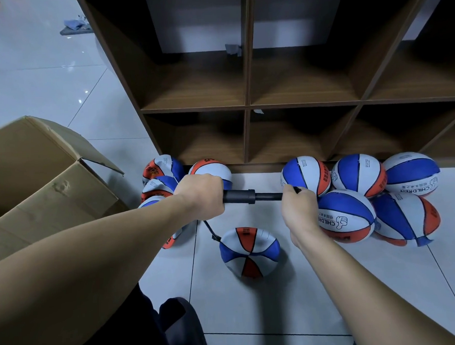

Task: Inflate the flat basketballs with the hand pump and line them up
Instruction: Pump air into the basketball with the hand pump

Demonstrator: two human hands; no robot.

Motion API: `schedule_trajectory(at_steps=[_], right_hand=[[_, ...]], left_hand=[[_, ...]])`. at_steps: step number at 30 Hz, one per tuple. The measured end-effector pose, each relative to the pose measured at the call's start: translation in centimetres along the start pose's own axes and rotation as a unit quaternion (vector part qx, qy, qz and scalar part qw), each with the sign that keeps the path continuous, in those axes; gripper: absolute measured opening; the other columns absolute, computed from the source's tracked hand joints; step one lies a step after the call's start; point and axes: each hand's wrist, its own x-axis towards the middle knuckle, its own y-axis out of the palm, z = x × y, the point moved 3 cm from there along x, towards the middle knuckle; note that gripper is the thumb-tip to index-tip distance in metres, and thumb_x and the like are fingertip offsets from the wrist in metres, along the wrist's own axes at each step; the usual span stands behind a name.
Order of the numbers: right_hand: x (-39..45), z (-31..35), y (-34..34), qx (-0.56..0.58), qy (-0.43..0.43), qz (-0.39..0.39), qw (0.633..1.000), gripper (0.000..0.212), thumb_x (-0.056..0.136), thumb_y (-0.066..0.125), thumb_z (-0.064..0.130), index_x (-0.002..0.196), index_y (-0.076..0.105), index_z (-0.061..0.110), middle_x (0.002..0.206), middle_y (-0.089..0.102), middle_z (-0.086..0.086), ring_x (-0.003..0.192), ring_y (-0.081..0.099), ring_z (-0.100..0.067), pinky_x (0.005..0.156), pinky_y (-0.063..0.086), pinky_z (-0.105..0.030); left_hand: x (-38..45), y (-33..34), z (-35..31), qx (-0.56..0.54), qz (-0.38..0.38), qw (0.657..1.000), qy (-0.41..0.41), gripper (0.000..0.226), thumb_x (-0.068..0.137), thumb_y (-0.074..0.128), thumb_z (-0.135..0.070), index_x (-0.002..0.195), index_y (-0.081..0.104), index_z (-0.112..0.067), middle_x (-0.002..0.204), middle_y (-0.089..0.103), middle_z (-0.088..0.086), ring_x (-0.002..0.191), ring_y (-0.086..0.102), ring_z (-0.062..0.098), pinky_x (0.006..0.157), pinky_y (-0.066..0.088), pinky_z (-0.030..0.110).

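The black hand pump [251,196] is held level above the tiled floor [291,287], between the two hands. The left hand [200,195] is closed around the thicker barrel end, fingers wrapped on it, and the right hand [298,208] grips the handle end, fingers curled around it. A thin black hose [210,231] goes down from the pump to a half-flat basketball [249,252] in blue, white and orange, which lies on the floor just below the hands; its body looks sunken and wrinkled. To the right, five round basketballs [359,175] stand close together, some touching, near the base of a brown wooden shelf unit [247,106]. To the left, partly behind the left arm, several flat basketballs [161,172] lie in a heap, near the shelf corner. An open cardboard box [39,175] stands at the far left.
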Motion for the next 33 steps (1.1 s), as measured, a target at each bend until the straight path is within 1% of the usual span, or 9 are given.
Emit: schedule_trajectory(at_steps=[3, 8, 12, 14, 17, 23, 26, 29, 33], right_hand=[[-0.8, 0.2, 0.4, -0.006, -0.009, 0.005, 1.0, 0.034, 0.102, 0.05, 0.024, 0.071, 0.037, 0.017, 0.063, 0.039, -0.001, 0.06, 0.037, -0.022, 0.058, 0.03, -0.033], [-2.0, 0.6, 1.0, -0.006, -0.019, 0.011, 1.0, 0.033, 0.104, 0.048, 0.022, 0.072, 0.04, 0.016, 0.068, 0.045, -0.002, 0.064, 0.041, -0.023, 0.059, 0.034, -0.036], [-2.6, 0.3, 1.7, -0.004, -0.017, 0.032, 0.999, 0.03, 0.1, 0.047, 0.021, 0.071, 0.039, 0.016, 0.066, 0.041, 0.0, 0.061, 0.038, -0.021, 0.058, 0.031, -0.034], [-2.9, 0.3, 2.1, -0.006, -0.021, 0.041, 0.999, 0.03, 0.1, 0.046, 0.021, 0.071, 0.04, 0.016, 0.066, 0.042, 0.0, 0.06, 0.038, -0.02, 0.057, 0.03, -0.034], [-3.2, 0.3, 2.4, -0.001, -0.02, 0.048, 0.999, 0.031, 0.101, 0.045, 0.021, 0.071, 0.039, 0.018, 0.065, 0.038, 0.002, 0.06, 0.036, -0.019, 0.057, 0.03, -0.034], [-2.7, -0.2, 2.5, -0.014, -0.014, 0.07, 0.997, 0.03, 0.101, 0.045, 0.024, 0.071, 0.04, 0.018, 0.065, 0.038, 0.002, 0.061, 0.036, -0.02, 0.057, 0.03, -0.033], [-1.9, -0.3, 2.1, -0.032, -0.022, 0.078, 0.996, 0.028, 0.099, 0.047, 0.025, 0.073, 0.041, 0.017, 0.066, 0.039, -0.001, 0.063, 0.038, -0.022, 0.058, 0.031, -0.033], [-0.4, -0.5, 0.5, -0.023, 0.008, 0.049, 0.998, 0.03, 0.096, 0.049, 0.026, 0.07, 0.036, 0.019, 0.064, 0.035, 0.0, 0.061, 0.032, -0.022, 0.06, 0.029, -0.037], [2.2, -1.6, -2.0, 0.039, 0.083, 0.03, 0.995, 0.026, 0.09, 0.052, 0.024, 0.076, 0.031, 0.024, 0.067, 0.027, -0.001, 0.057, 0.02, -0.019, 0.048, 0.018, -0.029]], left_hand=[[-0.1, -0.2, -0.5, -0.008, -0.001, 1.0, 0.003, 0.006, 0.087, 0.059, -0.026, 0.082, 0.062, -0.025, 0.071, 0.063, 0.0, 0.065, 0.063, 0.02, 0.054, 0.047, 0.028], [-0.3, -0.5, -1.4, -0.008, -0.018, 1.0, 0.01, 0.02, 0.089, 0.059, -0.023, 0.073, 0.048, -0.026, 0.07, 0.058, -0.001, 0.06, 0.054, 0.018, 0.053, 0.042, 0.027], [-0.2, -0.3, -1.6, -0.023, -0.003, 1.0, 0.013, 0.008, 0.085, 0.06, -0.025, 0.078, 0.056, -0.025, 0.071, 0.062, 0.0, 0.063, 0.061, 0.02, 0.056, 0.052, 0.028], [-0.1, -0.2, -1.7, -0.027, 0.005, 0.999, 0.016, 0.003, 0.084, 0.061, -0.026, 0.081, 0.061, -0.025, 0.072, 0.063, 0.0, 0.066, 0.065, 0.021, 0.062, 0.059, 0.032], [0.0, -0.2, -2.1, -0.027, 0.015, 0.999, 0.03, 0.007, 0.086, 0.061, -0.026, 0.08, 0.058, -0.025, 0.073, 0.064, 0.0, 0.071, 0.068, 0.022, 0.067, 0.061, 0.034], [0.6, 0.2, -1.7, -0.029, 0.033, 0.998, 0.038, 0.003, 0.087, 0.06, -0.028, 0.086, 0.062, -0.026, 0.075, 0.066, 0.0, 0.072, 0.069, 0.021, 0.072, 0.065, 0.038], [0.6, 0.2, -1.6, -0.034, 0.036, 0.998, 0.04, 0.007, 0.088, 0.059, -0.029, 0.082, 0.06, -0.026, 0.074, 0.066, -0.001, 0.07, 0.067, 0.021, 0.067, 0.062, 0.035], [0.6, 0.1, -0.8, -0.022, 0.035, 0.999, 0.027, 0.014, 0.09, 0.058, -0.027, 0.077, 0.054, -0.027, 0.073, 0.063, -0.001, 0.065, 0.062, 0.02, 0.058, 0.053, 0.03], [0.8, 0.1, 1.0, -0.007, 0.05, 0.999, -0.002, 0.012, 0.09, 0.056, -0.029, 0.08, 0.059, -0.026, 0.073, 0.063, 0.0, 0.063, 0.059, 0.019, 0.055, 0.045, 0.03]])
